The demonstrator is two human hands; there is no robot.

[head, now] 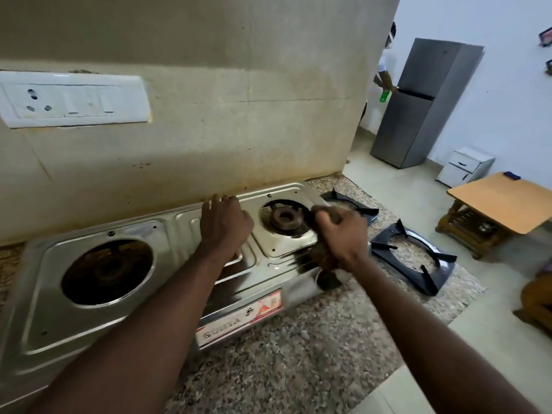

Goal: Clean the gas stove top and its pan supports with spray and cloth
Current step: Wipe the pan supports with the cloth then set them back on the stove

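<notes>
Our right hand [340, 234] is bunched tight round the brown cloth [325, 258], at the edge of the right burner [285, 218] on the steel stove top [179, 224]. Our left hand [224, 222] rests on the stove's middle near the back; we can't tell how its fingers lie. Both black pan supports [434, 280] sit off the stove on the granite counter [283, 354], to its right.

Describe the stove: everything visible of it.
Two-burner steel stove, shiny, streaked, its pan supports off, on the counter against the wall. Left well dark and grimy; right burner bare. A label on the front. Left hand rests on its middle; right hand holds a cloth to its right edge.
</notes>
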